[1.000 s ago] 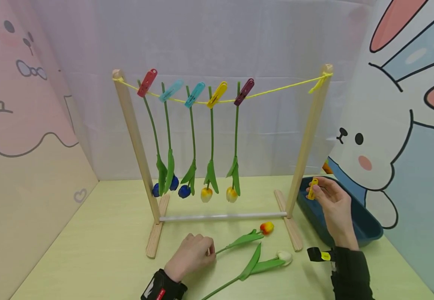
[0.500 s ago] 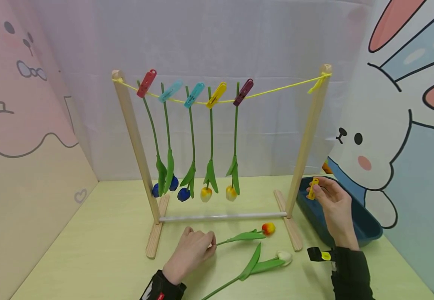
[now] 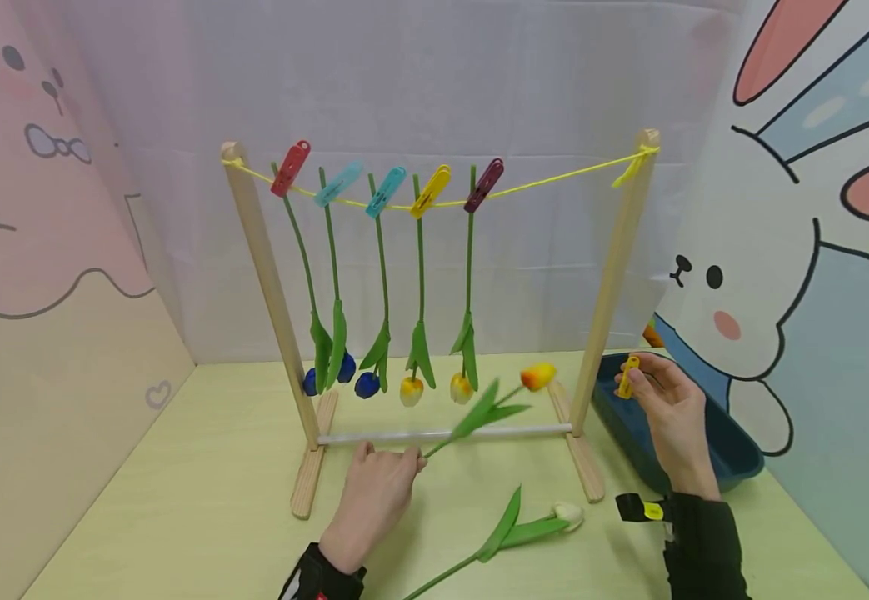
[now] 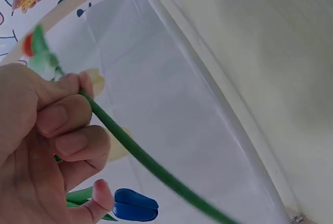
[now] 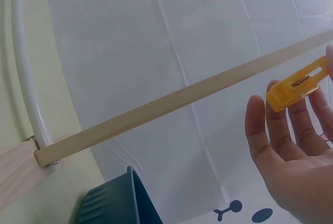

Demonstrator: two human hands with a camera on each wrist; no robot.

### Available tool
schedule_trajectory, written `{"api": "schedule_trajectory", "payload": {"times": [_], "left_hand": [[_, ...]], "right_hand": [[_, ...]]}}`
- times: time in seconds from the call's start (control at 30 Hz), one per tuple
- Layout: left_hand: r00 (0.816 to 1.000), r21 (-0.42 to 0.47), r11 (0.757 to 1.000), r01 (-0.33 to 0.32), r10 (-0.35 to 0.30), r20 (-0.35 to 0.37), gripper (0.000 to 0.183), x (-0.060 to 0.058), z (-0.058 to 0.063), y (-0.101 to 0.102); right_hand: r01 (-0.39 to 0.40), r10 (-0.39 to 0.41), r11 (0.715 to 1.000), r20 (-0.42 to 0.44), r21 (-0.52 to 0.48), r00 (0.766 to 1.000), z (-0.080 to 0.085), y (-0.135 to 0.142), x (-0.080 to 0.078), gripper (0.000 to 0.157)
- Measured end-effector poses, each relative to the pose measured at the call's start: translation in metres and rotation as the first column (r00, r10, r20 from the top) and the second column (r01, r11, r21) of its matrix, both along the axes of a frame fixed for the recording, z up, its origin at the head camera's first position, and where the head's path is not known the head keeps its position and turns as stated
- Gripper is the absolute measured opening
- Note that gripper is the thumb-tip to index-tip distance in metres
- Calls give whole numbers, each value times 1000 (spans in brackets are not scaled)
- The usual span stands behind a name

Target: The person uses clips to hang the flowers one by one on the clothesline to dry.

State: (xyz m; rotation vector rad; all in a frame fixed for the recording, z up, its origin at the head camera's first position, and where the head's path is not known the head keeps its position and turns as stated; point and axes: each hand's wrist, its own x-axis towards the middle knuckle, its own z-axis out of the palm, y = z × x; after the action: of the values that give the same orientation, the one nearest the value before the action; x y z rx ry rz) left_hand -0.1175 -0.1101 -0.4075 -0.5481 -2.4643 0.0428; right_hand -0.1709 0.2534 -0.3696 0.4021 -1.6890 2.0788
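Note:
My left hand (image 3: 378, 493) pinches the green stem (image 4: 151, 162) of an artificial tulip whose red and yellow bloom (image 3: 538, 377) points right, raised above the table. Over the dark teal basin, my right hand (image 3: 672, 417) pinches a yellow clothespin (image 5: 297, 84) between thumb and fingers. Several tulips hang upside down from a yellow cord (image 3: 554, 177), held by a red clothespin (image 3: 290, 168), two blue ones, a yellow clothespin (image 3: 430, 192) and a dark maroon clothespin (image 3: 483, 185). On the table lies a white tulip (image 3: 567, 517), its stem running toward the front.
The cord is tied between two wooden posts (image 3: 617, 275) joined low down by a white rod (image 3: 509, 431). At the right stands the teal basin (image 3: 734, 467), just outside the right post. Side panels with cartoon drawings and a white backdrop (image 3: 546, 83) enclose the table.
My left hand has lifted the red and yellow tulip off the table, and its bloom has risen to the level of the hanging flowers. The right hand stays with the yellow clothespin.

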Motion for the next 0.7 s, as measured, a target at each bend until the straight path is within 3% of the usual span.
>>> {"api": "schedule_trajectory", "payload": {"times": [0.17, 0.37, 0.53, 0.63, 0.7], "left_hand": [[992, 67, 997, 33, -25, -121, 14, -4, 7, -4], [972, 183, 968, 171, -134, -195, 10, -6, 15, -8], [941, 275, 926, 259, -178, -289, 44, -3, 22, -10], [898, 355, 867, 350, -202, -392, 45, -3, 27, -11], [845, 389, 813, 433, -215, -490, 39, -4, 29, -12]], "right_hand": [[-6, 6, 1000, -6, 1, 1000, 0, 1, 0, 23], [-5, 5, 1000, -2, 7, 1000, -1, 1, 0, 24], [4, -4, 1000, -6, 27, 1000, -1, 0, 0, 26], [23, -23, 999, 5, 45, 1000, -1, 0, 1, 24], [29, -30, 998, 9, 51, 1000, -1, 0, 1, 24]]}}
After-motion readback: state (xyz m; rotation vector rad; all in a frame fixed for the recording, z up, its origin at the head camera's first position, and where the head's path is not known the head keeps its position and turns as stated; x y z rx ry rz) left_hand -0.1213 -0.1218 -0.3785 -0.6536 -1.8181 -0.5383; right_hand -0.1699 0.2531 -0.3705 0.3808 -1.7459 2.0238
